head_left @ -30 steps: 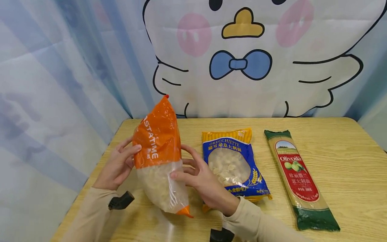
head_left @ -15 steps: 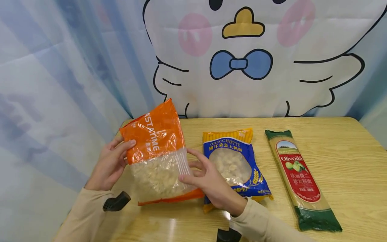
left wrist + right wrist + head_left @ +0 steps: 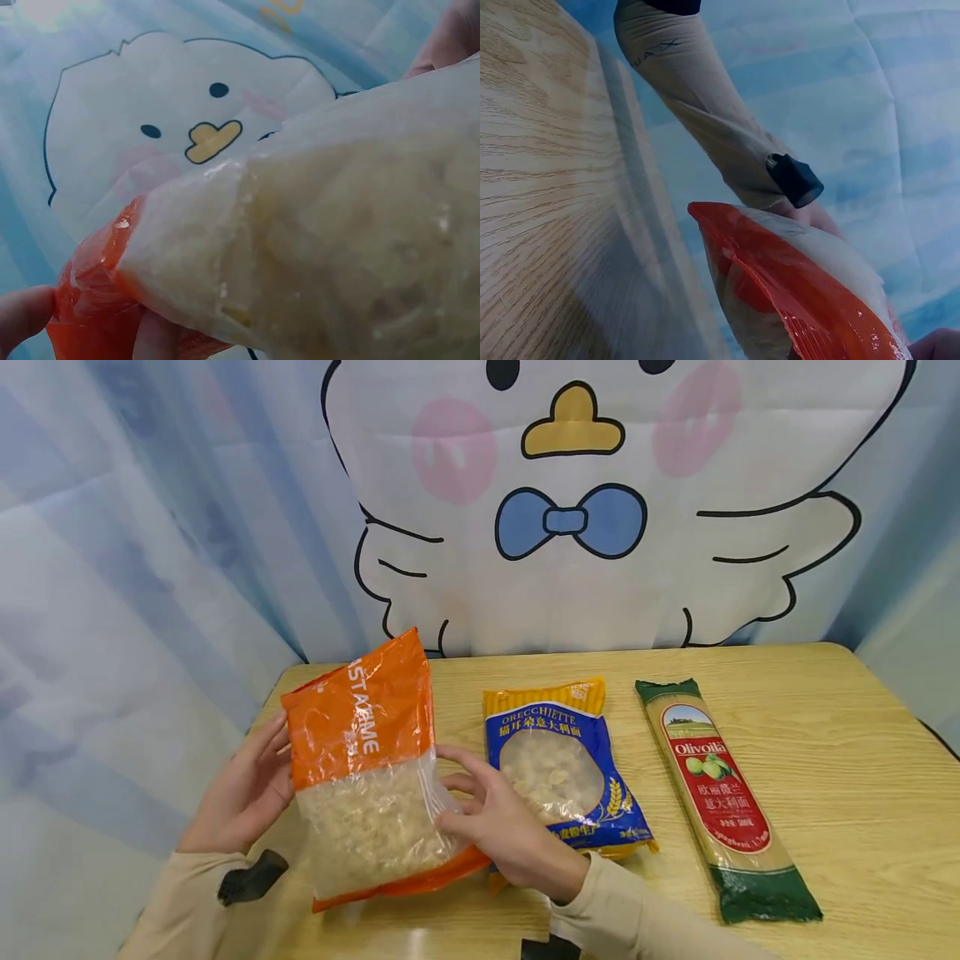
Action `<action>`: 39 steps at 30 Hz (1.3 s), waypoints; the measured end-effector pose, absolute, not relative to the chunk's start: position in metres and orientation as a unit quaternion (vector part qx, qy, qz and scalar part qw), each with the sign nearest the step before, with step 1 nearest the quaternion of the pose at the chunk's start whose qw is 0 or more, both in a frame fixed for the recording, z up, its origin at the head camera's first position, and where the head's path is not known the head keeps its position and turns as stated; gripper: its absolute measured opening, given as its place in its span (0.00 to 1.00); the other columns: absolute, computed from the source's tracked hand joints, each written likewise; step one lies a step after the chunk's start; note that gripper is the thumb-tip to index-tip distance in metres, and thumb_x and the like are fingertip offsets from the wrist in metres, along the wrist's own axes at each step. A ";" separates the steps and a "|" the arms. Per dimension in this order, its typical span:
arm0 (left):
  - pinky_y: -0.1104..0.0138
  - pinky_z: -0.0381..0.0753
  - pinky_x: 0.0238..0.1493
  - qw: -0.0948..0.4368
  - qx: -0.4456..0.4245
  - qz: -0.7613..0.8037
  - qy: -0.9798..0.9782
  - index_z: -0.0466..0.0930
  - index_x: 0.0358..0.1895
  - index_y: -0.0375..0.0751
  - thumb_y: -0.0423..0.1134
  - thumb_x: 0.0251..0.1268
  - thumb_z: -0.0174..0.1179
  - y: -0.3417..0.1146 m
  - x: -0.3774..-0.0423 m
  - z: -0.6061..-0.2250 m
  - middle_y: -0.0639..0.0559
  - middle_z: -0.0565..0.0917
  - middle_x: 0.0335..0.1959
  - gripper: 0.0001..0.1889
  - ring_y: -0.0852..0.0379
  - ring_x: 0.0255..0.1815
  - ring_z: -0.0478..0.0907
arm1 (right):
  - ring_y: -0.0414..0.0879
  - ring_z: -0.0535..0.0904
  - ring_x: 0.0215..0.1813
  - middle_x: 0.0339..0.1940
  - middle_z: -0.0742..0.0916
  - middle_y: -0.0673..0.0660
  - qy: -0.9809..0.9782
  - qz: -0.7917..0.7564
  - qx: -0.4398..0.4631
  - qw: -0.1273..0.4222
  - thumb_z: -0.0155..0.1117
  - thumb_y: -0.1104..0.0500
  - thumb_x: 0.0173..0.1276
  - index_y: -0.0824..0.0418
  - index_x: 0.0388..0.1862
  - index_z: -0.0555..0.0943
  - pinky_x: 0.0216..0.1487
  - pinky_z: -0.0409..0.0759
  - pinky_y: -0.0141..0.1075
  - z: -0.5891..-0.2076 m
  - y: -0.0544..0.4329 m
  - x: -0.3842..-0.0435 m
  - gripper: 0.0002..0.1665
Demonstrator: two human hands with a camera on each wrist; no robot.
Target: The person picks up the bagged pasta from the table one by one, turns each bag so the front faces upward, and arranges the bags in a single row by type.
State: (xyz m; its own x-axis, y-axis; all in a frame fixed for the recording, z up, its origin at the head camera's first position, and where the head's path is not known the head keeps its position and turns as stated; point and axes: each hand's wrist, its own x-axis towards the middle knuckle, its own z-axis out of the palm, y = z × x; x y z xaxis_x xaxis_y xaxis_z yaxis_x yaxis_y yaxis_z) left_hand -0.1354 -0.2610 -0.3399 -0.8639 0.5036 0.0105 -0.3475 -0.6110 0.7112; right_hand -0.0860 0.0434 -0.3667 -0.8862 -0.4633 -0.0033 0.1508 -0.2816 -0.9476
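An orange and clear bag of pasta (image 3: 371, 818) is held up over the left part of the table, its printed front facing the head camera. My left hand (image 3: 243, 793) grips its left side, with part of the fingers hidden by the bag. At the right edge, my right hand (image 3: 510, 827) pinches the clear film, thumb in front and fingers behind. The left wrist view shows the pale pasta bag (image 3: 337, 240) close up, with fingertips at its orange end. From the right wrist, the bag's orange bottom seam (image 3: 780, 270) is visible beside the table edge.
Right of the held bag lies a blue and yellow bag of orecchiette (image 3: 555, 768), partly covered by the right hand. A long green-ended pack of spaghetti (image 3: 723, 793) lies farther right on the wooden table (image 3: 840, 760). A cartoon-printed curtain (image 3: 585, 585) hangs behind.
The pasta bag has turned from a slanted, narrow view to face the camera more fully, and shifted left and slightly down. Both hands moved with it. The head view has shifted slightly.
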 end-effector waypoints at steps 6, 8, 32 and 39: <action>0.61 0.86 0.50 0.228 0.118 0.876 0.407 0.70 0.65 0.46 0.45 0.84 0.33 -0.261 -0.135 -0.341 0.49 0.81 0.51 0.19 0.51 0.47 0.83 | 0.44 0.81 0.41 0.56 0.79 0.67 0.564 -0.788 -0.149 0.197 0.55 0.80 0.57 0.60 0.76 0.61 0.39 0.80 0.30 -0.367 0.043 -0.087 0.46; 0.62 0.87 0.48 0.211 0.110 0.870 0.432 0.70 0.64 0.46 0.44 0.84 0.35 -0.260 -0.135 -0.338 0.50 0.81 0.50 0.18 0.52 0.44 0.84 | 0.44 0.81 0.41 0.56 0.79 0.67 0.563 -0.788 -0.153 0.195 0.54 0.80 0.57 0.60 0.76 0.61 0.41 0.80 0.30 -0.367 0.043 -0.088 0.46; 0.64 0.88 0.37 0.026 -0.022 0.791 0.611 0.84 0.44 0.45 0.38 0.71 0.61 -0.261 -0.135 -0.326 0.55 0.85 0.40 0.05 0.56 0.36 0.88 | 0.43 0.83 0.36 0.41 0.83 0.57 0.630 -0.743 -0.111 0.195 0.62 0.72 0.59 0.59 0.64 0.71 0.31 0.77 0.31 -0.367 0.049 -0.090 0.32; 0.65 0.88 0.35 0.011 -0.036 0.765 0.642 0.83 0.43 0.46 0.39 0.68 0.64 -0.263 -0.137 -0.326 0.56 0.87 0.38 0.05 0.57 0.34 0.88 | 0.42 0.81 0.32 0.38 0.83 0.56 0.633 -0.737 -0.113 0.208 0.63 0.71 0.60 0.61 0.65 0.70 0.25 0.73 0.29 -0.372 0.050 -0.092 0.32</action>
State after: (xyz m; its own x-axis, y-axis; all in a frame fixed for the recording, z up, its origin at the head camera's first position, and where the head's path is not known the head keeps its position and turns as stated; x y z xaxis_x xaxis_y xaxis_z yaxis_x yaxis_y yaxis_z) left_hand -0.1367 -0.2632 -0.3259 -0.9972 -0.0287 -0.0693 -0.0632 -0.1742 0.9827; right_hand -0.0917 0.0498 -0.3718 -0.8880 -0.4497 -0.0959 0.1633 -0.1133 -0.9801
